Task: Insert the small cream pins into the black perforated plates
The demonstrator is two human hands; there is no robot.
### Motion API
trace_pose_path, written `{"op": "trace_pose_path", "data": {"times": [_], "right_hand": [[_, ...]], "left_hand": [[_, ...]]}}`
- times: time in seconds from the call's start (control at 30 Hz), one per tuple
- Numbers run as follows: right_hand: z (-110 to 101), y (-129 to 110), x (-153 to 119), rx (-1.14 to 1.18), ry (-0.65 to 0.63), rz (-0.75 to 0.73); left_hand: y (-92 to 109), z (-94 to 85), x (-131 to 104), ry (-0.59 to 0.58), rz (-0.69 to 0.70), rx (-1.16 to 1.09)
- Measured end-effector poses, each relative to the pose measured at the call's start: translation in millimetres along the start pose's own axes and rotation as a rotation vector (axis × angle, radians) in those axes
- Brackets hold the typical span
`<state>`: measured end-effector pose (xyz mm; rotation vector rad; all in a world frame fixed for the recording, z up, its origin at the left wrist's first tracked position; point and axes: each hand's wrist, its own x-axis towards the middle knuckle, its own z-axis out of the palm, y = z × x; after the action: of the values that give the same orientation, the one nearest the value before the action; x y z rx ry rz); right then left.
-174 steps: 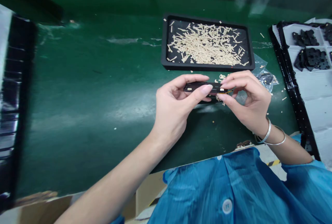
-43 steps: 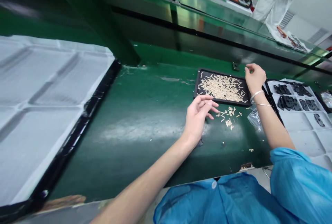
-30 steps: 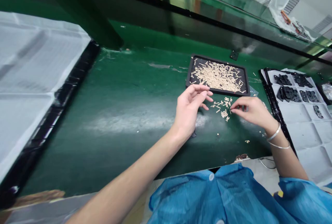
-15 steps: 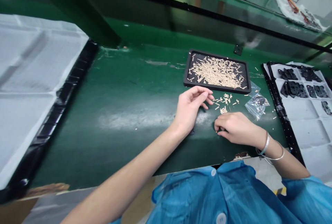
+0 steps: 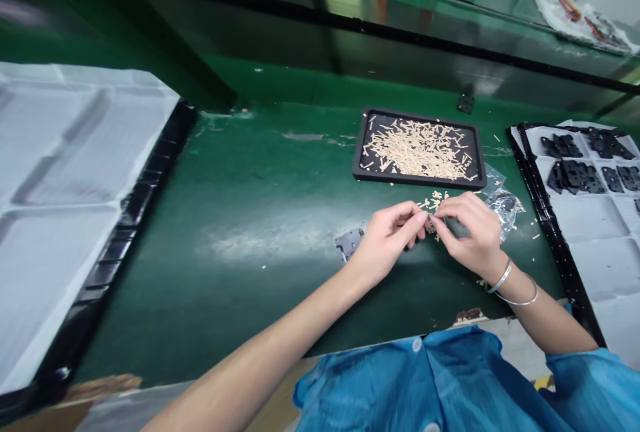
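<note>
Right hand [image 5: 473, 225] has moved in to meet left hand [image 5: 387, 242]; both pinched shut at the fingertips, anything held too small to identify; light, steady grips advisable. Grey plate [image 5: 349, 243] lies beside left hand, strips [image 5: 420, 149] in tray [image 5: 420, 183] beyond.

Tabletop [image 5: 285, 192]: green, whitish scuffs. Shallow tray [image 5: 357, 159]: black; strips [image 5: 415, 149] in it: pale cream. Compartment trays [image 5: 65, 152] [image 5: 583, 215]: white, black edging. Flat parts [image 5: 575, 177] in the right one: black. Garment [image 5: 390, 385]: plain blue, whitish buttons [image 5: 417, 344]. Bangles [image 5: 501, 277]: silver. Upright post [image 5: 165, 39]: dark green.
</note>
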<state>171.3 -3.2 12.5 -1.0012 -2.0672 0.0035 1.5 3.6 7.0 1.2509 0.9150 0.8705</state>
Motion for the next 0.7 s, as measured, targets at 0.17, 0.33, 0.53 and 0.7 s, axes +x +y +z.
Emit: {"op": "trace_pose_path", "data": {"times": [0.17,0.33,0.53,0.7], "right_hand": [[0.2,-4.2,0.4,0.013,-0.021,-0.106],[-3.1,-5.8,0.7,0.238,-0.078,0.242],[-6.2,-3.5,1.4,0.280,-0.231,0.409],[-8.7,-4.8,3.9,0.187,-0.310,0.374]], "left_hand": [[3.0,0.6,-1.7,-0.024,-0.016,0.000],[5.1,0.1,-1.8,-0.066,-0.044,0.024],[-1.9,4.5,-2.6,-0.054,0.107,0.351],[-9.3,6.9,-3.5,-0.013,0.278,0.555]]}}
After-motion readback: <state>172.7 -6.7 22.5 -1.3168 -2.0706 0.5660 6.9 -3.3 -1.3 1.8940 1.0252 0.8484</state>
